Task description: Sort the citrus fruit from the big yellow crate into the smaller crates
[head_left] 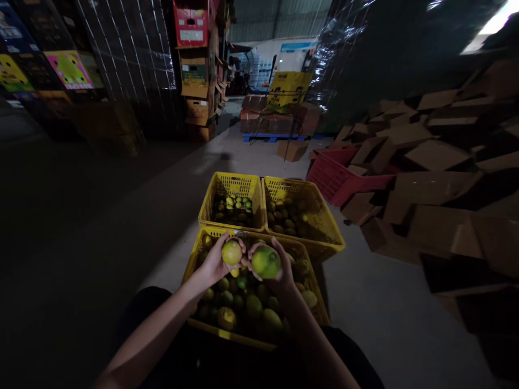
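The person's left hand [215, 261] is partly closed, thumb and fingers curved around a round yellow fruit [232, 252] that fills the cupped grip, its upper face left bare. The right hand [286, 268] is spread a little wider about a larger green-and-yellow fruit [266, 262], cradling it from the side and beneath, with much of its skin showing between thumb and fingers. The fingertips of the two hands come close together in the middle; whether they touch cannot be told. Both fruits are held side by side above the near yellow crate [233, 336], nearer its far edge than its near edge and well in from its left and right edges. Below them, loose fruit [253, 306] lies in that crate, including a yellowish piece [226, 319] towards the near left corner and a large green one [272, 322] by the near edge. Against the crate's far edge stand two more, the far left crate [207, 206] with small green and yellow fruit [238, 203] and the far right crate [325, 219] with darker fruit [287, 223] gathered mostly towards its left edge
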`<state>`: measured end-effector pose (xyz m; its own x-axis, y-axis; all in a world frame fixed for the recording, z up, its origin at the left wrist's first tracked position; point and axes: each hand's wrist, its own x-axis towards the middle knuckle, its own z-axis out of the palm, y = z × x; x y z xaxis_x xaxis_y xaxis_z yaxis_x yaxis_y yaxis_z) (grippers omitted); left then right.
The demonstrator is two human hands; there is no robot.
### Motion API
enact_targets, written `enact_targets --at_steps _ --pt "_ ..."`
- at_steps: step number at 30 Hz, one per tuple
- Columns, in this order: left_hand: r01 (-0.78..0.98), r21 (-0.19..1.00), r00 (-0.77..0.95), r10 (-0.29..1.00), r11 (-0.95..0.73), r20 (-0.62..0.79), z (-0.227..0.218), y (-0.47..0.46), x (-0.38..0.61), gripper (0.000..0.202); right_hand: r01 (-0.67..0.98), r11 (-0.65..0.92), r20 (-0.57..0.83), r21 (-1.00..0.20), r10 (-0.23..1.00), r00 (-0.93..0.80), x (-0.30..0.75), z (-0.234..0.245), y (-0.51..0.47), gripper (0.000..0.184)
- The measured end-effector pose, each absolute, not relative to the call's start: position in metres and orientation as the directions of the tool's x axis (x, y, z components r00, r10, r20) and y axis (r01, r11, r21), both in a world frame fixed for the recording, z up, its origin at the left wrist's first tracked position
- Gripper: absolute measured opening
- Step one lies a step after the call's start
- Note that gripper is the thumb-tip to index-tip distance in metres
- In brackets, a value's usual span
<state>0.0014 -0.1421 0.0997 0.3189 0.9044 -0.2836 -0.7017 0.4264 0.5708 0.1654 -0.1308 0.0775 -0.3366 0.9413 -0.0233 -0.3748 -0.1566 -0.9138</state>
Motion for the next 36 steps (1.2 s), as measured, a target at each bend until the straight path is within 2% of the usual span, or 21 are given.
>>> enact_targets --at_steps 3,6,10,16,20,22,24,25,27,29,32,36 --pt "-0.835 0.382 0.193 0.862 0.395 -0.470 0.098 -0.134 -0.001 0.026 -0.485 -0.326 -0.140 -0.812 0.914 -0.381 0.165 0.080 -0.123 0.049" --pt "-0.898 0.294 0.123 0.828 0.328 -0.547 0.097 -0.127 -0.004 0.024 -0.589 -0.309 -0.163 -0.747 0.944 -0.287 0.167 0.083 -0.120 0.037" --pt "-0.884 0.340 0.089 0.830 0.321 -0.551 0.097 -0.127 -0.006 0.027 -0.534 -0.364 -0.196 -0.763 0.918 -0.346 0.169 0.083 -0.119 0.040" --pt "-0.741 0.434 0.219 0.795 0.513 -0.566 0.097 -0.131 -0.007 0.040 -0.522 -0.469 -0.281 -0.713 0.872 -0.400 0.166 0.073 -0.113 0.050" --pt "-0.648 0.548 0.243 0.826 0.529 -0.509 0.097 -0.131 -0.005 0.045 -0.501 -0.496 -0.321 -0.709 0.860 -0.397 0.160 0.071 -0.112 0.055" --pt "-0.604 0.649 0.167 0.870 0.463 -0.465 0.098 -0.131 -0.003 0.042 -0.506 -0.448 -0.310 -0.738 0.890 -0.335 0.156 0.073 -0.115 0.054" --pt "-0.537 0.794 0.013 0.944 0.285 -0.330 0.098 -0.132 -0.003 0.030 -0.496 -0.291 -0.228 -0.818 0.956 -0.185 0.153 0.075 -0.119 0.052" --pt "-0.479 0.862 -0.068 0.972 0.166 -0.225 0.098 -0.133 -0.003 0.027 -0.458 -0.168 -0.146 -0.873 0.986 -0.082 0.151 0.077 -0.122 0.055" --pt "-0.346 0.937 -0.163 0.987 -0.048 -0.009 0.098 -0.135 -0.004 0.040 -0.295 0.092 0.064 -0.951 0.992 0.106 0.150 0.078 -0.126 0.062" --pt "-0.270 0.952 -0.154 0.983 -0.143 0.104 0.098 -0.137 -0.006 0.052 -0.101 0.269 0.246 -0.958 0.950 0.192 0.151 0.078 -0.128 0.067" --pt "-0.289 0.950 -0.104 0.990 -0.120 0.093 0.101 -0.139 -0.005 0.052 0.011 0.361 0.357 -0.932 0.917 0.179 0.157 0.077 -0.128 0.067" --pt "-0.415 0.909 -0.081 0.997 -0.033 -0.001 0.107 -0.140 -0.005 0.049 -0.079 0.325 0.318 -0.942 0.944 0.094 0.169 0.085 -0.127 0.065"
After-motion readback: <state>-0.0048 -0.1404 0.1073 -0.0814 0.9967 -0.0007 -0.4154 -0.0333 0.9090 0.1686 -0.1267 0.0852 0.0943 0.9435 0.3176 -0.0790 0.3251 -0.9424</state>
